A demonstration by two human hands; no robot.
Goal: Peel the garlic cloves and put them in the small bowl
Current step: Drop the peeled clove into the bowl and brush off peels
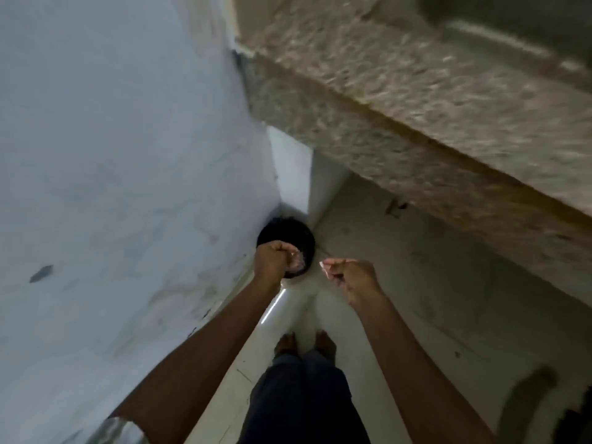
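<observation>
I look down at the floor, and the picture is blurred by motion. My left hand [272, 261] is closed around a bunch of pale, pinkish garlic skins [296, 261] and is held over a round black bin [288, 230] in the floor corner. My right hand [349, 277] is just right of the bin, with thumb and fingers pinched on a small pale scrap of garlic skin [323, 264]. Neither garlic cloves nor a small bowl appear in this view.
A white wall [128, 155] runs along the left. A speckled stone counter [416, 100] juts out at the upper right, with a sink basin [512, 24] at its far end. My bare feet [304, 342] stand on the pale tiled floor [416, 283].
</observation>
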